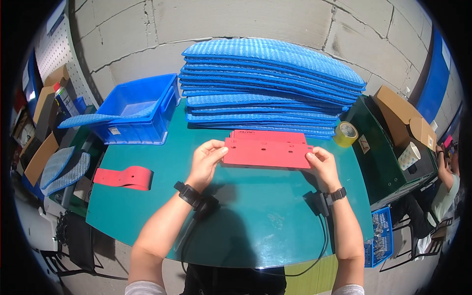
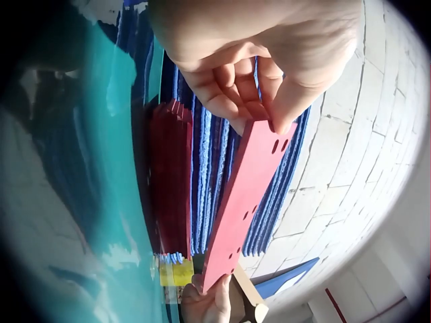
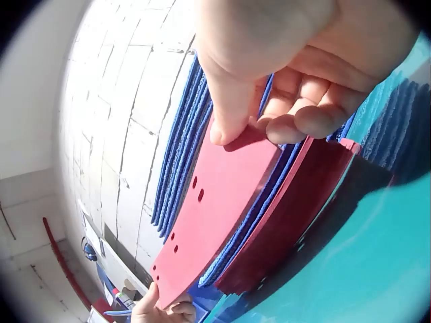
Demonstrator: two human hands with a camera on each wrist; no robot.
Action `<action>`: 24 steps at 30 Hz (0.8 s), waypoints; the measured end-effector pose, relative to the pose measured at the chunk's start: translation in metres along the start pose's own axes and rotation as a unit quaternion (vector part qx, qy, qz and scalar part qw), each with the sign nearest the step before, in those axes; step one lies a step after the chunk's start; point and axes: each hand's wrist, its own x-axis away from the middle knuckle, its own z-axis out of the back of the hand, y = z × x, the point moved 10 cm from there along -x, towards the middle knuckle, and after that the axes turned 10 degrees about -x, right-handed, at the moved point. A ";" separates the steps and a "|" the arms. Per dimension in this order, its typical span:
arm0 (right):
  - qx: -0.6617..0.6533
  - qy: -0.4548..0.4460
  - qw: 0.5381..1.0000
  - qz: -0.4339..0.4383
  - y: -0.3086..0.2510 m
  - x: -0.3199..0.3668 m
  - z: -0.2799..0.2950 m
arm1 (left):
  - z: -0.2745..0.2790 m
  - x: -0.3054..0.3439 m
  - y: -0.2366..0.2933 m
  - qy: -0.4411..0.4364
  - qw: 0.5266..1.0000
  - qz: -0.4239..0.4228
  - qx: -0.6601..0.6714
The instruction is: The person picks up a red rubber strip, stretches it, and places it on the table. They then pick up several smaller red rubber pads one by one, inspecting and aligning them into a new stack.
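A flat red strip with small holes [image 1: 268, 155] is held up level by its two ends above the green table. The left hand [image 1: 205, 162] pinches its left end between thumb and fingers, and the right hand [image 1: 323, 167] pinches its right end. Behind it lies a stack of red strips [image 1: 275, 136], seen in the left wrist view as a dark red pile [image 2: 172, 182], apart from the held strip [image 2: 236, 195]. In the right wrist view the thumb lies on the face of the strip [image 3: 215, 182].
A tall stack of blue pads [image 1: 265, 83] stands behind. To the left are a blue bin [image 1: 130, 128] with a pad across it and a folded red strip [image 1: 125, 177]. At right are yellow tape [image 1: 345, 133], a green crate [image 1: 393, 172] and a paper cup [image 1: 409, 156].
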 end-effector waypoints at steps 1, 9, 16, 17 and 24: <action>0.000 0.000 1.000 0.000 0.001 -0.001 0.001 | 0.000 0.000 0.000 0.000 1.000 0.000 0.000; -0.015 -0.001 0.999 0.036 -0.004 -0.002 0.004 | 0.000 0.000 0.010 -0.008 0.998 -0.056 -0.041; -0.003 -0.006 0.997 0.074 -0.014 -0.001 0.002 | 0.001 0.000 0.014 0.004 0.996 -0.074 -0.040; -0.004 -0.006 0.998 0.061 -0.010 -0.002 0.004 | -0.001 0.001 0.014 0.000 0.997 -0.062 -0.038; -0.018 -0.005 1.000 0.021 -0.003 -0.001 0.002 | 0.004 -0.001 0.000 0.014 1.000 0.000 0.000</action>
